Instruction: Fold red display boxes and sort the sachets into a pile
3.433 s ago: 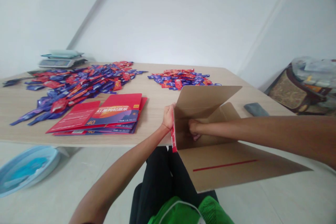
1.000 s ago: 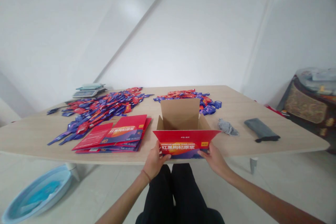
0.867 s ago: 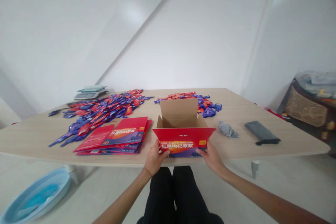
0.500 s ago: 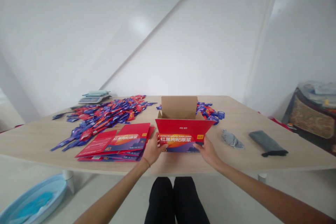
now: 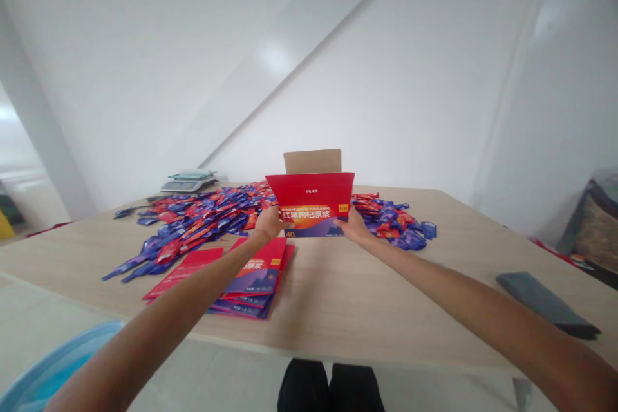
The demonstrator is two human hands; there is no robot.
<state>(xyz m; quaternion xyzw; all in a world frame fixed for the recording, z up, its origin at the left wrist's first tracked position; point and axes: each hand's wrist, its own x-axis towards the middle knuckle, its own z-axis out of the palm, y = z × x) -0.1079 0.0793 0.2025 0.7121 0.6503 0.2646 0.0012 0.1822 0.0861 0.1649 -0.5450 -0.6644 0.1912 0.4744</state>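
The left hand (image 5: 270, 221) and right hand (image 5: 354, 225) grip opposite sides of a red-and-purple cardboard box (image 5: 313, 209) over the pale wooden tabletop (image 5: 376, 309)'s middle, its front reading "红黑枸杞原浆" and "40". Flat red-and-purple cartons (image 5: 263, 277) lie near left.

Wall (image 5: 410, 77): bright, one soft glare spot, darker at top right
Counter (image 5: 376, 302): evenly lit, faint shadow
Box (image 5: 311, 190): small print blurred

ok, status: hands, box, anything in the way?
Left hand, right hand: both gripping red box by its sides. Box open on top, base contact unclear. Possible obstructions: left sachet pile, right sachet pile, flat cartons nearer, to the left.
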